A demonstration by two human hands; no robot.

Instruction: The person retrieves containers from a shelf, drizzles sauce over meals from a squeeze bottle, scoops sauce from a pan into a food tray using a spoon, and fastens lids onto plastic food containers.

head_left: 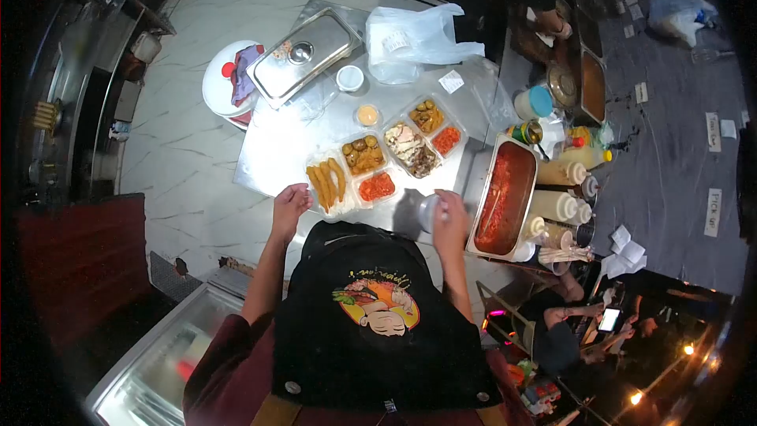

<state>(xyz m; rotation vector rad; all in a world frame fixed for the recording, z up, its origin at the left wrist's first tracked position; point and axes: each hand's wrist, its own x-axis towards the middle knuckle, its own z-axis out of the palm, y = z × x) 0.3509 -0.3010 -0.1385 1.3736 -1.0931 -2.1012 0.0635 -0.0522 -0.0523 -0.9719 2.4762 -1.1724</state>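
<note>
My right hand [452, 219] grips a small clear plastic piece [427, 213], round and slightly blurred, perhaps a sauce cup or lid. Loosely curled and apparently holding nothing, my left hand [292, 200] is beside the left edge of a compartment food tray [352, 182]. Long fried pieces [326, 184] lie over rice in that tray, with browned round pieces [363, 155] and a red chopped side [376, 186] in the other compartments. A second compartment tray [407, 116] sits to its right, holding white-sauced meat [411, 148]. Behind the trays stands a small cup of orange sauce [367, 115].
A steel pan of red food [505, 197] stands at my right, beside several squeeze bottles [556, 205]. Further back are a lidded steel pan [303, 55], a white-lidded cup [349, 78] and a plastic bag [414, 39]. Another person's hand [558, 25] shows at upper right.
</note>
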